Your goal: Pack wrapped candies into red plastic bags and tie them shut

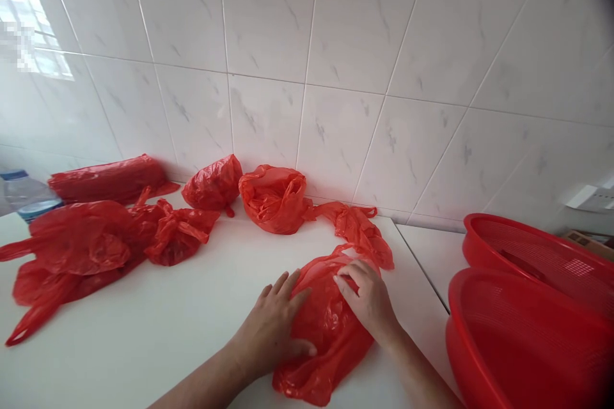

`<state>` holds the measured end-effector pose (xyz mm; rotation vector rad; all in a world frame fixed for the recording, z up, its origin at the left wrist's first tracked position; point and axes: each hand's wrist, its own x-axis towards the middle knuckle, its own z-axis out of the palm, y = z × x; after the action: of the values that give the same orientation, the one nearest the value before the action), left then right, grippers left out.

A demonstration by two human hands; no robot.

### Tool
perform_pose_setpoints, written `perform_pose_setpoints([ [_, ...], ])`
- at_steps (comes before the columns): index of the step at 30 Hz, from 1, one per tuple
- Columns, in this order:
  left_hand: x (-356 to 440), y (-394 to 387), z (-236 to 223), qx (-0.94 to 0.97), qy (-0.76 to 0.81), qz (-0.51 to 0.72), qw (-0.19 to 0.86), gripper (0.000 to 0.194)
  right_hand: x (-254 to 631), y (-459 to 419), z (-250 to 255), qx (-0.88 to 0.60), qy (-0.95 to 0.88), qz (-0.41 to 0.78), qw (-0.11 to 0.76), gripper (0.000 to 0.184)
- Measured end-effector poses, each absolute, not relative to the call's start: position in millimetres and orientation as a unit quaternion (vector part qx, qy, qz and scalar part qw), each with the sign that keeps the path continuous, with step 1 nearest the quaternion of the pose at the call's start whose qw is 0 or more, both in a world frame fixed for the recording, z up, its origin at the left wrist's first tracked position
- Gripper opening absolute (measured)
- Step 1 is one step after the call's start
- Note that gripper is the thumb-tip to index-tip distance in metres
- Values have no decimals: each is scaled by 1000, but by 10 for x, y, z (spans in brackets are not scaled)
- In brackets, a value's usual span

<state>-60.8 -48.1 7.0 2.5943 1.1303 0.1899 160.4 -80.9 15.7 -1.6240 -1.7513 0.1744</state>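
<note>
A thin red plastic bag (330, 339) lies spread on the white table in front of me. My left hand (275, 326) rests against its left side, fingers apart and stretched out. On the upper right of the bag, my right hand (364, 294) has its thumb and fingers curled together, pinching the plastic. Just beyond it lies another crumpled red bag (357, 227). Whether anything is inside the bag under my hands, I cannot tell.
Along the tiled wall sit a bunched red bag (273, 198), a filled-looking one (213, 182) and a long red bundle (108, 180). More red bags (91, 243) lie left, near a clear bottle (29, 195). Red plastic baskets (508, 339) stand at the right, past the table seam.
</note>
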Motion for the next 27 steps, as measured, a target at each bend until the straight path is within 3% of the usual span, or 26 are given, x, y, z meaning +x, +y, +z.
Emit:
perform_pose_setpoints([
  [6,-662,-398,5,865,405,185,232,54,1420,-885,186,-644,-699,204,236,10],
  [12,-661,-330,-16,849,394,244,256,49,1411,-859,155,-624,-695,169,313,12],
  [17,-685,-250,-60,825,418,278,260,49,1404,-880,159,-606,-709,181,312,8],
  [22,-712,-174,-133,819,406,288,285,37,1612,-806,228,-651,-658,83,369,18],
  [27,-686,-106,-186,805,428,292,289,30,2494,-825,343,-770,-514,-72,371,32],
])
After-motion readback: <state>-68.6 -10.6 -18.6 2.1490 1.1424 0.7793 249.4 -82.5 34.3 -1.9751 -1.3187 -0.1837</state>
